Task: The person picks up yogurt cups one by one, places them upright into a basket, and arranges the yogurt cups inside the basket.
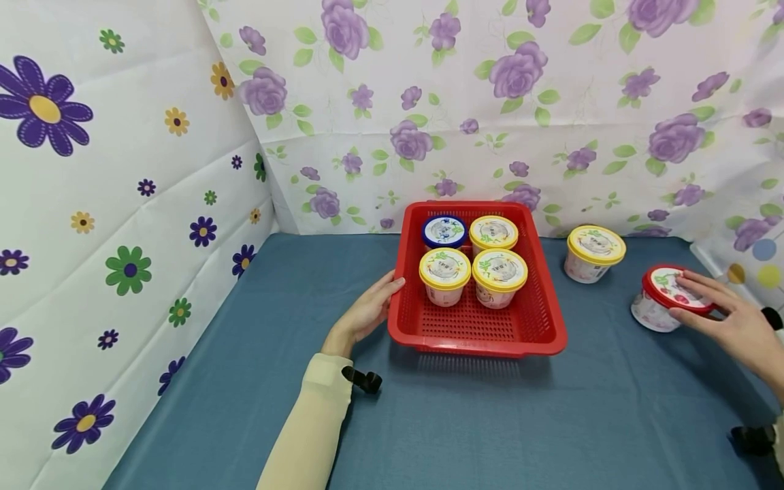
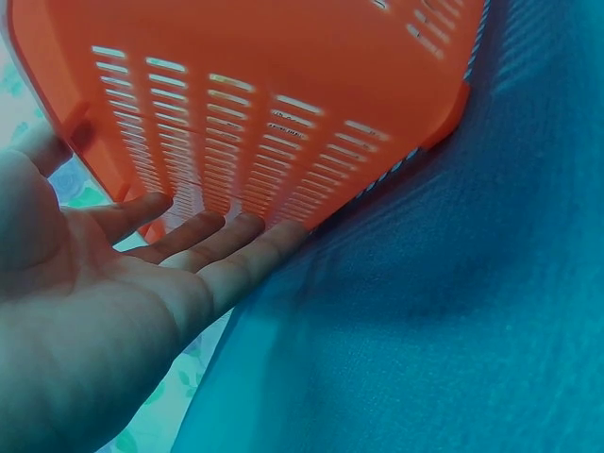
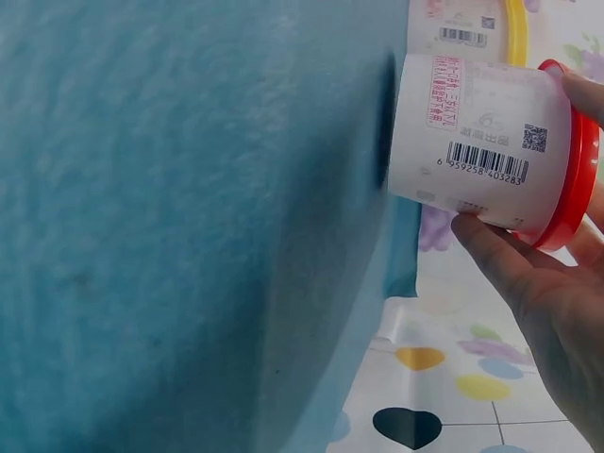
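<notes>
My left hand (image 1: 363, 312) holds the left side of a red plastic basket (image 1: 478, 348), thumb at the rim. In the left wrist view, its fingers (image 2: 203, 247) reach along the slotted outer wall. The basket carries tubs with yellow lids, such as the front right tub (image 1: 499, 279), and one blue-lidded tub (image 1: 444, 233). At the far right, my right hand (image 1: 738, 325) grips a tub with a red lid (image 1: 655, 310), fingers over the lid and thumb against the side. A printed barcode shows on this tub in the right wrist view.
A yellow-lidded tub (image 1: 586, 267) stands on the blue cloth (image 1: 551, 422) between the basket and the red-lidded tub. Floral sheets (image 1: 380, 88) rise behind the table and along its left side. Black bands with small mounts circle both wrists.
</notes>
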A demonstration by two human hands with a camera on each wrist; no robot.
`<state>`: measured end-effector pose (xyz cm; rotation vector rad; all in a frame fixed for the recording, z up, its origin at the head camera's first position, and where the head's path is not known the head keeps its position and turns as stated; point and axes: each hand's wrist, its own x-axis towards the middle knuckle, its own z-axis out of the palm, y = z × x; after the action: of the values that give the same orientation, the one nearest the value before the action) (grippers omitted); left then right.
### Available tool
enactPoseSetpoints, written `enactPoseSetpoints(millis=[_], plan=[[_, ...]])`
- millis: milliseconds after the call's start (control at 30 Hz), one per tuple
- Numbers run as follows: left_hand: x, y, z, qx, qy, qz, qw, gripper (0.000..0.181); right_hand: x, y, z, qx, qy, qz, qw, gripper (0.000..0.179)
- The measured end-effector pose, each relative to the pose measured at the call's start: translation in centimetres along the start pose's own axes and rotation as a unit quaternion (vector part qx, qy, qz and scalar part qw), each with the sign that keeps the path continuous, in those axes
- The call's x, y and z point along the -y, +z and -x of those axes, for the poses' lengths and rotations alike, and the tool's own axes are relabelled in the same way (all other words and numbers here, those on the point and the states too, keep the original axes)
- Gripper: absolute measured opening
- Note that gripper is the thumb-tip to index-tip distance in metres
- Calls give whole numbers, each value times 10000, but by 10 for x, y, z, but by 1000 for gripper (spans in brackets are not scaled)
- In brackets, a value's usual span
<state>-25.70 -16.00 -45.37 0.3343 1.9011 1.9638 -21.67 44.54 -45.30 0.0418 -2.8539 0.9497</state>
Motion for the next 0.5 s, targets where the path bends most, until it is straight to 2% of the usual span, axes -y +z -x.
enactPoseSetpoints(millis=[500], plan=[[-2,1,1,-9,-54,81,10000,57,24,-5,-7,-107,-257,-180,9994,77]])
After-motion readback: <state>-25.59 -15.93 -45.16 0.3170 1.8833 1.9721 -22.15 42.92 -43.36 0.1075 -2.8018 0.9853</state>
